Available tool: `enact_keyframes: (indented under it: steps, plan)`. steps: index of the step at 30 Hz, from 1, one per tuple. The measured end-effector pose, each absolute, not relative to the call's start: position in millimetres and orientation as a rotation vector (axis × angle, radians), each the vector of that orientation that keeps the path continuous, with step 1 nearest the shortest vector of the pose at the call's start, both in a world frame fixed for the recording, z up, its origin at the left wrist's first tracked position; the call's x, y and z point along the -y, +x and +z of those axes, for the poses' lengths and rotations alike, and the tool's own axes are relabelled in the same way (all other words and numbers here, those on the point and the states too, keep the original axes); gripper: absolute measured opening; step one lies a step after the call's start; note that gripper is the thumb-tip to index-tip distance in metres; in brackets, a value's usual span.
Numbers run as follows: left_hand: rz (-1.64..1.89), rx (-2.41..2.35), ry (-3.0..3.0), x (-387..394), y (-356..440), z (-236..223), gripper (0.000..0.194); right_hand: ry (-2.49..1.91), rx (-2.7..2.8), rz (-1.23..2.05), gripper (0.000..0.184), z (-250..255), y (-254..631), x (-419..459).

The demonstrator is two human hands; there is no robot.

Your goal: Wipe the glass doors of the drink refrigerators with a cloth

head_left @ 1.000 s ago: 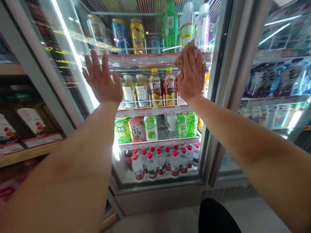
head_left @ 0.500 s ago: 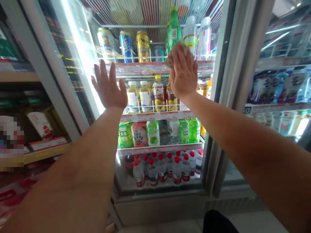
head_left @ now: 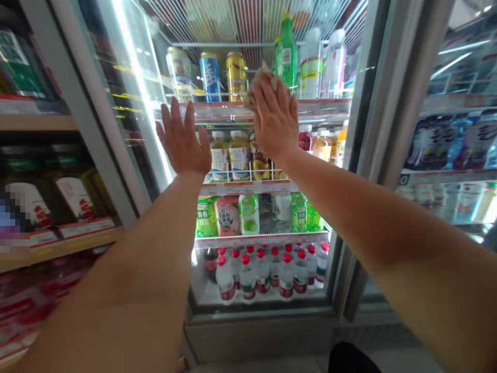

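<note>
My left hand is spread wide, palm toward the glass door of a drinks fridge, with nothing in it. It appears to rest on the glass. Under my right hand is a crumpled brownish cloth, pressed flat against the same door at the height of the upper price rail. Its fingers lie close together over the cloth and hide most of it. Behind the glass near this hand stand a gold can and a green bottle.
Metal door frames border the glass on the right. Left of it are open shelves with dark bottles. Red-capped water bottles fill the fridge bottom, below a shelf of green and pink drinks. A second fridge stands at right.
My right hand has slid left across the glass with the cloth, from before the green bottle toward the gold can. My left hand stays in nearly the same place; the view has shifted slightly.
</note>
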State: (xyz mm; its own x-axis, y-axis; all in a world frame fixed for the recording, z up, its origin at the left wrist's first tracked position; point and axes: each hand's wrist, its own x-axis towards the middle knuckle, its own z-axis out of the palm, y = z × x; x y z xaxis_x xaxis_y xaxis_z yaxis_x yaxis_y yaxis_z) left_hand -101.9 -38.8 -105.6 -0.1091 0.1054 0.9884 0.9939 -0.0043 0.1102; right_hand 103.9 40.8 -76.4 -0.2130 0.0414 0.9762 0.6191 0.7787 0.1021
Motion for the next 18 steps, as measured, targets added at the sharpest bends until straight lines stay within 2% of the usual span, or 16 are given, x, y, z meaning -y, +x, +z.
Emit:
enact_keyframes:
  steps: [3,7,10,12,15,18]
  plan:
    - [-1.268,1.349,-1.246,37,-104,-105,0.067,-0.437,1.744,-0.57,0.062,-87,89,-38]
    - [-1.288,1.358,-1.249,36,-106,-105,0.064,-0.15,2.132,-0.841,0.06,-124,83,-29]
    - [-1.284,1.353,-1.264,36,-106,-105,0.062,-0.019,2.294,-1.002,0.056,-128,92,-31]
    - [-1.272,1.343,-1.27,36,-106,-105,0.06,-0.088,2.227,-0.963,0.057,-111,102,-40]
    - [-1.23,1.342,-1.261,36,-106,-105,0.06,-0.281,1.908,-0.729,0.061,-77,119,-58]
    - [-1.208,1.346,-1.224,36,-106,-106,0.059,-0.354,1.718,-0.606,0.059,-71,126,-65]
